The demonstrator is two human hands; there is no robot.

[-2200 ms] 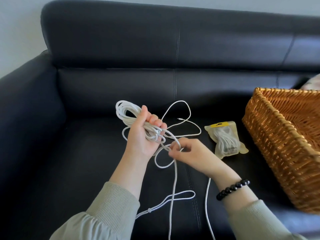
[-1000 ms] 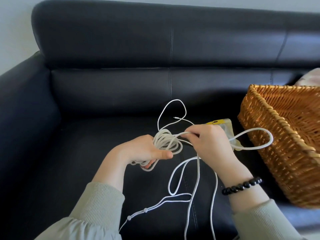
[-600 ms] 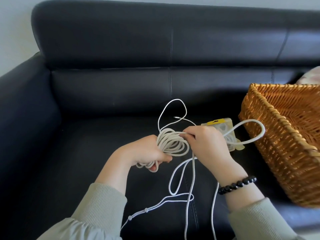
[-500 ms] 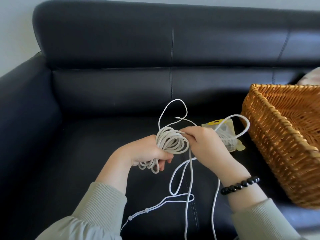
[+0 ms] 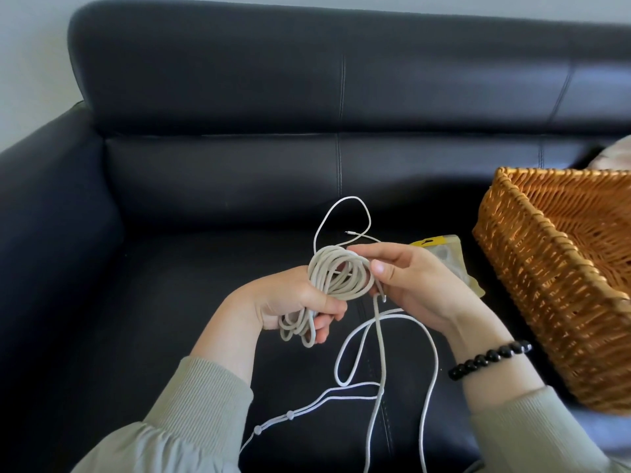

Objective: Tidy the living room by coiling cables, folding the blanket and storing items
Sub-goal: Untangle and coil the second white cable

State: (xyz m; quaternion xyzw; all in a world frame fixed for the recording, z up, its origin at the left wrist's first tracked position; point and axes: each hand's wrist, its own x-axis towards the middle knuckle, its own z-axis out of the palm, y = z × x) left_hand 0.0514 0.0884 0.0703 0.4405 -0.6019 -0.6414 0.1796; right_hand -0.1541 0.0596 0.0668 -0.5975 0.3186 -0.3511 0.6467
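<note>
My left hand grips a coil of thick off-white cable above the black sofa seat; the coil's loops stick out above and below the fist. My right hand holds the same cable at the coil's right edge, thumb and fingers curled round the strand. From there the free length hangs down out of view. A thinner white cable lies looped on the seat, with its small plug behind the coil.
A wicker basket stands on the seat at the right. A clear packet with a yellow top, holding a white cable, lies between my right hand and the basket. A pale cushion shows behind the basket.
The wide loop that my right hand held out toward the basket has been drawn in and laid onto the coil. The coil in my left hand has grown.
</note>
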